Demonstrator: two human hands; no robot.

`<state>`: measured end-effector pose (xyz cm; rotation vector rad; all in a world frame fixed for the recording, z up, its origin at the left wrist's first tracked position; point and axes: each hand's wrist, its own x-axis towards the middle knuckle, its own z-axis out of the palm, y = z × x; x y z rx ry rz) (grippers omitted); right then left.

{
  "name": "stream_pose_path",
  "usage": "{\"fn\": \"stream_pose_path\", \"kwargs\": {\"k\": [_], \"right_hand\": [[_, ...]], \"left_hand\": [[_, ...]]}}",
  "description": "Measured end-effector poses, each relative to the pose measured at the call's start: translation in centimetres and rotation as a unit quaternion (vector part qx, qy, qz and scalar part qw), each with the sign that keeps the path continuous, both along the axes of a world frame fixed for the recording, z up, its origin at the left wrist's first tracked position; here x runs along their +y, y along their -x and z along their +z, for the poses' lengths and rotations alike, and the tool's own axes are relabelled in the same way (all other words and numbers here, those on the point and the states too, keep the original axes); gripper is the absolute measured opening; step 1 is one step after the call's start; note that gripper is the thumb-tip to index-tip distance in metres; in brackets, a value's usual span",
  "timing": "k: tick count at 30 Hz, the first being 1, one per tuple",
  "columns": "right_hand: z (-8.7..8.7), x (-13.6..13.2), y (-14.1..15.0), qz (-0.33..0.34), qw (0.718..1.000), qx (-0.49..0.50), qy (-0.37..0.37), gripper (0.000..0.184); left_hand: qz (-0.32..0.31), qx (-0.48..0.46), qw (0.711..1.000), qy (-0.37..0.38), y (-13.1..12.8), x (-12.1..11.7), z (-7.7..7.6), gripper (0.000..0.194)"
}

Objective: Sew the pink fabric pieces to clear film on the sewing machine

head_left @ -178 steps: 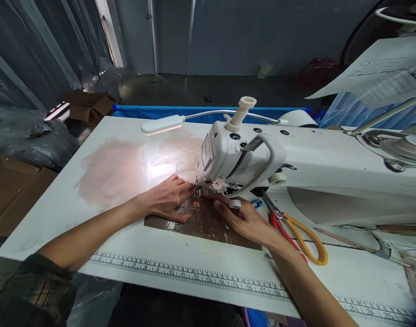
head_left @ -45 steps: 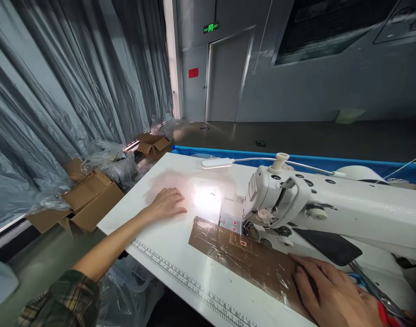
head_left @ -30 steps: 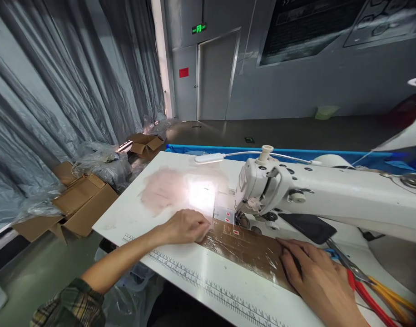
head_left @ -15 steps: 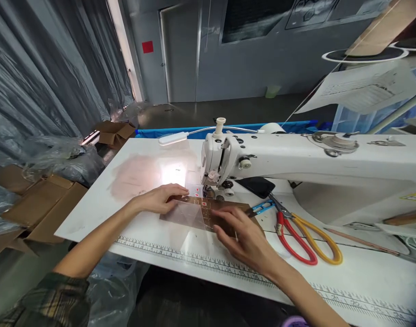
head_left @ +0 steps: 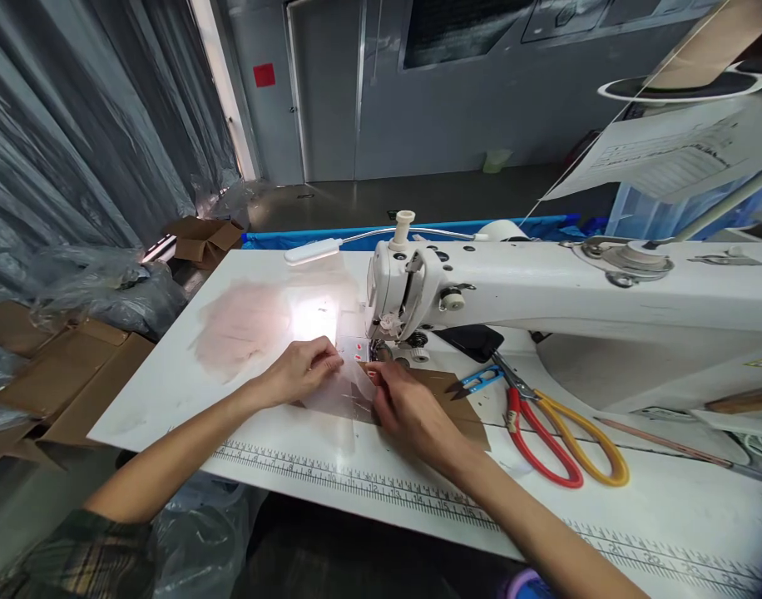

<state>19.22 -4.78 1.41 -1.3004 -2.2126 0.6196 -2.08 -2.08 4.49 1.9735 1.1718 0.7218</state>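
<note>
1. Our left hand (head_left: 303,370) pinched the fabric (head_left: 338,394) between our hands; our right hand (head_left: 409,405) met its edge, grip unclear.
2. Just beyond our hands stood the machine (head_left: 543,287).

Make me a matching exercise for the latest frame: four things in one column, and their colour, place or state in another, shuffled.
1. scissors
2. snips
3. lamp
4. brown sheet

A. white, left of the sewing machine
B. partly hidden by the right hand
C. one red handle, one yellow
D. blue, beside a black-and-metal pair of blades

Right pairs: 1-C, 2-D, 3-A, 4-B
</note>
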Motion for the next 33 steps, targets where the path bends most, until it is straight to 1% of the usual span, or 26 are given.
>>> {"fn": "stream_pose_path", "kwargs": {"k": [1,3,4,5,6,8,9,10,11,12,13,14,15,16,17,19,20,21,22,24,25,26,28,30,31,33], "right_hand": [[0.2,0.3,-0.5,0.007,0.997,0.054,0.055,0.027],[0.8,0.8,-1.4,0.033,0.972,0.150,0.180,0.023],[1.2,0.9,-1.7,0.046,0.955,0.181,0.231,0.025],[1.5,0.9,-1.8,0.060,0.943,0.197,0.263,0.031],[1.7,0.8,-1.7,0.073,0.939,0.199,0.273,0.041],[1.9,0.2,-1.0,0.098,0.954,0.159,0.233,0.067],[1.7,-0.2,-0.4,0.105,0.967,0.131,0.194,0.079],[1.5,-0.7,0.2,0.105,0.978,0.102,0.149,0.085],[1.2,-1.1,0.8,0.094,0.986,0.093,0.098,0.083],[0.8,-1.5,1.4,0.074,0.990,0.104,0.052,0.075],[0.5,-1.8,1.7,0.056,0.991,0.118,0.023,0.067],[0.3,-2.1,1.9,0.042,0.989,0.138,0.016,0.061],[0.2,-2.2,1.8,0.038,0.985,0.162,0.040,0.056],[0.3,-2.3,1.5,0.049,0.976,0.188,0.096,0.051],[0.5,-2.2,1.0,0.070,0.959,0.214,0.173,0.048],[1.0,-1.7,-0.1,0.117,0.906,0.244,0.325,0.041],[1.2,-1.3,-0.7,0.124,0.890,0.242,0.367,0.037],[1.3,-0.7,-1.2,0.112,0.892,0.226,0.374,0.034],[1.4,-0.1,-1.7,0.081,0.912,0.198,0.350,0.030],[1.3,1.1,-2.3,-0.005,0.962,0.128,0.243,0.025],[1.2,1.6,-2.5,-0.043,0.978,0.091,0.182,0.024],[1.1,2.0,-2.6,-0.073,0.987,0.055,0.133,0.024],[1.0,2.4,-2.5,-0.106,0.991,-0.004,0.084,0.029],[0.9,2.2,-2.2,-0.113,0.990,-0.037,0.082,0.036],[0.8,1.9,-2.0,-0.112,0.989,-0.050,0.078,0.038],[0.5,1.4,-1.4,-0.110,0.989,-0.085,0.040,0.045]], "left_hand": [[0.011,-0.029,0.998,0.063,0.0,-0.2,0.2,0.027],[0.029,-0.079,0.979,0.183,0.0,-0.5,0.7,0.038],[0.041,-0.093,0.969,0.227,-0.1,-0.6,0.9,0.043],[0.052,-0.097,0.961,0.255,-0.3,-0.8,1.1,0.048],[0.061,-0.096,0.957,0.268,-0.6,-0.9,1.3,0.050],[0.050,-0.082,0.958,0.271,-1.3,-1.4,1.6,0.051],[0.031,-0.070,0.962,0.261,-1.6,-1.8,1.8,0.050],[0.012,-0.056,0.968,0.243,-2.0,-2.2,2.0,0.049],[-0.004,-0.039,0.974,0.222,-2.2,-2.7,2.3,0.047],[-0.012,-0.021,0.979,0.202,-2.3,-3.1,2.6,0.046],[-0.015,-0.003,0.982,0.189,-2.3,-3.6,3.0,0.046],[-0.016,0.011,0.982,0.189,-2.1,-3.9,3.4,0.045],[-0.020,0.022,0.978,0.205,-1.8,-4.1,3.9,0.045],[-0.027,0.031,0.973,0.227,-1.4,-4.1,4.4,0.045],[-0.035,0.039,0.968,0.247,-1.0,-3.9,4.8,0.045],[-0.047,0.063,0.962,0.263,-0.2,-2.9,5.2,0.046],[-0.046,0.082,0.963,0.252,0.1,-2.1,5.2,0.046],[-0.041,0.105,0.968,0.225,0.2,-1.2,5.0,0.046],[-0.034,0.133,0.973,0.188,0.2,-0.2,4.7,0.046],[-0.011,0.206,0.975,0.088,-0.1,1.9,3.9,0.041],[-0.001,0.249,0.968,0.042,-0.5,2.8,3.4,0.037],[0.006,0.288,0.958,-0.001,-0.8,3.6,3.0,0.032],[0.013,0.348,0.934,-0.078,-1.5,4.9,2.2,0.024],[0.014,0.374,0.916,-0.147,-2.2,5.9,1.5,0.020],[0.012,0.378,0.909,-0.172,-2.5,6.3,1.0,0.019],[-0.001,0.372,0.908,-0.192,-3.0,7.4,0.0,0.018]]}}
